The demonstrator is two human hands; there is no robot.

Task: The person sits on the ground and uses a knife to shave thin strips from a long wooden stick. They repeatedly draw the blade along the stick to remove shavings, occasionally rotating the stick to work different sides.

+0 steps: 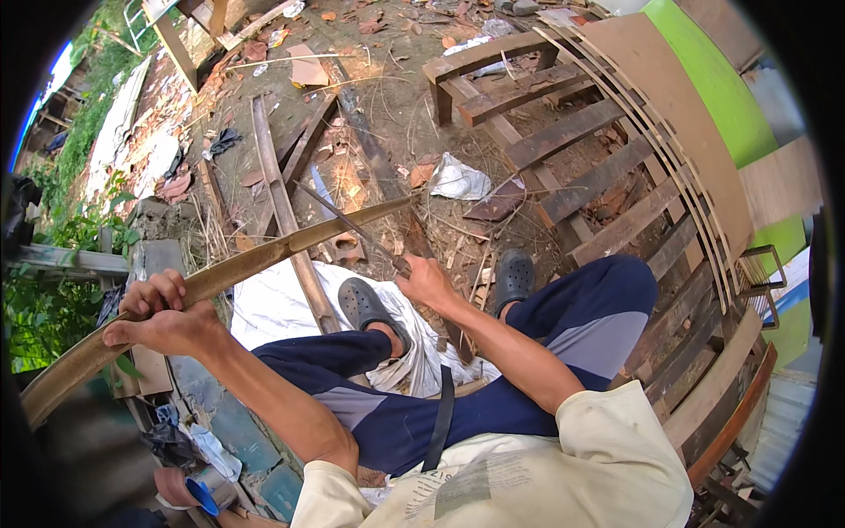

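A long strip of split bamboo [255, 261] slants from the lower left rim up to the middle of the view. My left hand [172, 317] is wrapped around it at the left, thumb on the near side and fingers over the far edge. In my right hand [427, 283] is the handle of a long, thin, dark-bladed knife [365, 238]. Its blade points up and left and crosses the bamboo close to the strip's far end. Whether the blade touches the bamboo, I cannot tell.
Slatted wooden framework [568, 132] stands at the right, with thin bent strips [669, 141] along it. Dark wooden lengths [280, 189] lie ahead on littered ground. White sheeting [286, 304] spreads under my feet. A blue-green block [238, 431] is at lower left.
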